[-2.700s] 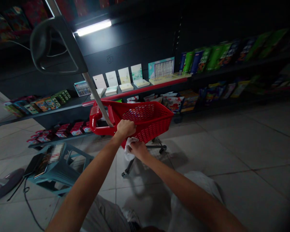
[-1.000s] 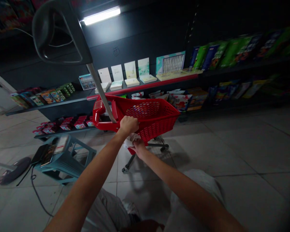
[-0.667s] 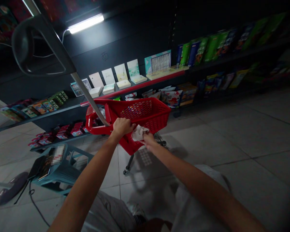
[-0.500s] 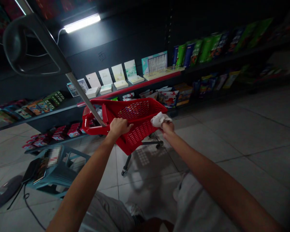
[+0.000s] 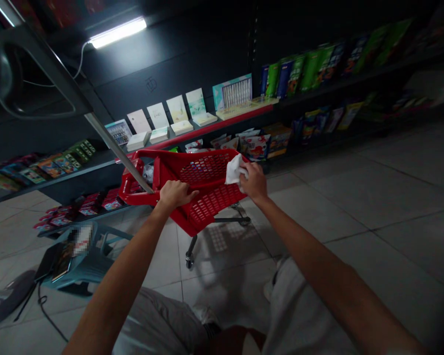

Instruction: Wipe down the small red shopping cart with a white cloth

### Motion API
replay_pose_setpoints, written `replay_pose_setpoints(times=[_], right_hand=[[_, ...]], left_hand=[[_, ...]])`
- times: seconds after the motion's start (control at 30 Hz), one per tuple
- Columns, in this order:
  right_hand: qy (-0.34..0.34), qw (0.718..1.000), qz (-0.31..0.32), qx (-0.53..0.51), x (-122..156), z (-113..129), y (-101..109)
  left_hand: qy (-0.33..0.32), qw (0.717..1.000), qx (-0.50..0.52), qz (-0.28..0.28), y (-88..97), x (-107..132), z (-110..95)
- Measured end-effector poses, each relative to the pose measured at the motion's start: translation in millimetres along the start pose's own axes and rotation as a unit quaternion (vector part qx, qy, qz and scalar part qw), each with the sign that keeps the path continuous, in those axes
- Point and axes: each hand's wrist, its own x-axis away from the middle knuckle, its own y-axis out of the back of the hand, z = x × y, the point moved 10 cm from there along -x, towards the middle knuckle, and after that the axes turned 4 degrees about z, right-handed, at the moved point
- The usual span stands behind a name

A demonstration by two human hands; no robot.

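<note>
In front of me stands a red plastic shopping cart (image 5: 203, 209) with perforated basket walls and dark metal legs on casters. My left hand (image 5: 175, 194) is closed over the near rim of its basket, close to the handle end, thumb along the edge. At the opposite end, my right hand (image 5: 254, 181) grips a crumpled white cloth (image 5: 234, 170) against the corner of the rim. Part of the cloth hangs over the basket; the fingertips behind it are hidden.
A blue-grey plastic stool (image 5: 92, 266) with a dark device on it stands at left. A metal pole with a grey handle (image 5: 40, 74) slants across the upper left. Shelves behind hold several books (image 5: 157, 116), snack bags (image 5: 257, 146) and green packs (image 5: 311, 71).
My right hand has turned and moved slightly up with the cloth, from outside the basket's corner onto its rim. My left hand keeps its place on the rim; the view has shifted slightly.
</note>
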Motion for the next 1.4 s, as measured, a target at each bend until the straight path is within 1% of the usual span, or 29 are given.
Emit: replay_pose_setpoints(times=[0.03, 0.13, 0.23, 0.37, 0.53, 0.6, 0.67, 0.73, 0.87, 1.07, 1.13, 1.23, 1.3, 1.37, 1.4], right_hand=[[0.015, 1.0, 0.012, 0.014, 1.3, 7.9, -4.0], [0.049, 0.995, 0.075, 0.049, 5.0, 25.7, -21.6], [0.08, 0.985, 0.122, 0.088, 10.7, 38.0, -34.8], [0.12, 0.973, 0.166, 0.11, 22.3, 48.4, -43.4], [0.158, 0.96, 0.211, 0.099, 37.3, 53.3, -50.9], [0.157, 0.958, 0.224, 0.087, 40.0, 50.8, -53.2], [0.15, 0.957, 0.237, 0.07, 41.1, 47.6, -54.4], [0.139, 0.956, 0.253, 0.056, 42.4, 46.6, -55.3], [0.122, 0.952, 0.276, 0.06, 47.3, 56.1, -56.3], [0.111, 0.946, 0.294, 0.08, 59.7, 74.8, -64.3], [0.117, 0.944, 0.298, 0.086, 65.1, 80.2, -68.5], [0.128, 0.944, 0.293, 0.083, 72.8, 91.0, -72.9], [0.127, 0.946, 0.287, 0.08, 76.8, 98.6, -74.7], [0.122, 0.946, 0.288, 0.08, 80.6, 105.8, -77.0], [0.119, 0.946, 0.292, 0.081, 82.7, 109.3, -78.5]], left_hand=[[-0.002, 1.0, -0.001, 0.0, -0.1, 1.9, 0.9], [-0.004, 1.0, -0.003, 0.002, -1.9, 6.4, 6.6], [0.002, 1.0, -0.007, 0.01, -7.3, 7.3, 17.8], [0.002, 0.999, -0.019, 0.03, -19.6, 3.3, 39.3], [-0.003, 0.999, -0.011, 0.052, -36.8, -0.7, 68.7], [-0.018, 0.999, -0.004, 0.038, -38.4, -0.6, 74.3], [-0.037, 0.999, -0.001, 0.008, -36.1, 0.8, 76.1], [-0.039, 0.999, -0.003, -0.022, -33.9, 3.4, 79.1], [0.003, 0.998, 0.005, -0.06, -36.2, 10.2, 92.4], [0.05, 0.991, 0.059, -0.11, -47.5, 20.4, 110.1], [0.071, 0.989, 0.067, -0.111, -54.4, 21.4, 117.9], [0.097, 0.988, 0.079, -0.093, -67.0, 21.8, 126.8], [0.11, 0.985, 0.101, -0.09, -73.7, 23.6, 125.4], [0.134, 0.975, 0.145, -0.105, -79.2, 27.3, 116.0], [0.154, 0.965, 0.174, -0.119, -81.9, 29.7, 108.8]])
